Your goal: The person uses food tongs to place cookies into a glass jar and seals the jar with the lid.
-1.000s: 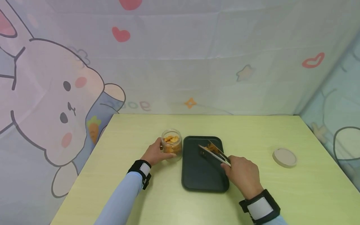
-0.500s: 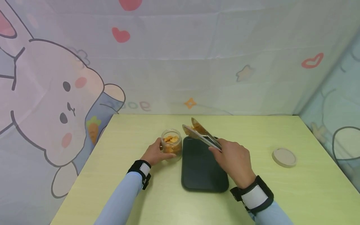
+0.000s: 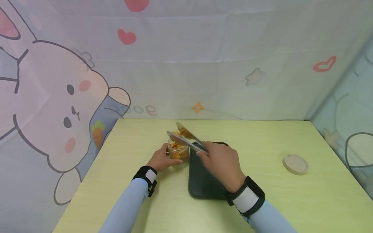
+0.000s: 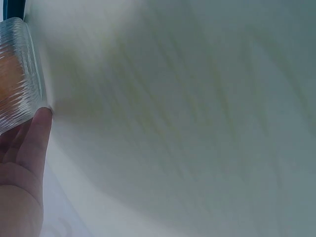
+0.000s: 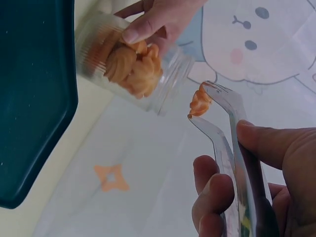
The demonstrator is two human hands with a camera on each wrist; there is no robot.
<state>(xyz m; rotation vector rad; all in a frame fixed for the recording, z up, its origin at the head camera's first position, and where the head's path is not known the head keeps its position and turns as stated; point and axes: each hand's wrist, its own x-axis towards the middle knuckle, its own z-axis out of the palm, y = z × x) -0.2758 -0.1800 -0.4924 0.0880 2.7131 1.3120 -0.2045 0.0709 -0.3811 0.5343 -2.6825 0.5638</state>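
My left hand [image 3: 162, 158] steadies a clear ribbed glass jar [image 5: 177, 76], thumb and fingers around its side. Inside are several golden, ridged cookies [image 5: 143, 74] that look piped. My right hand [image 3: 223, 163] grips metal tongs [image 5: 236, 111], whose tips pinch one small orange-brown cookie [image 5: 200, 101]. In the head view the tongs' tips overlap the open mouth of the jar; from the right wrist, the cookie shows just beyond the jar's rim. The left wrist view catches only the jar's lower side and some fingers.
A dark green tray [image 3: 202, 181] lies right of the jar, partly hidden under my right hand. Farther right on the pale yellow table [image 3: 329, 194] rests a round beige lid [image 3: 295, 164]. A printed cloth [image 3: 186, 64] hangs behind the table.
My right hand has moved left with the tongs, lifting the cookie from over the tray and carrying it to above the jar. The left hand and jar have stayed put.
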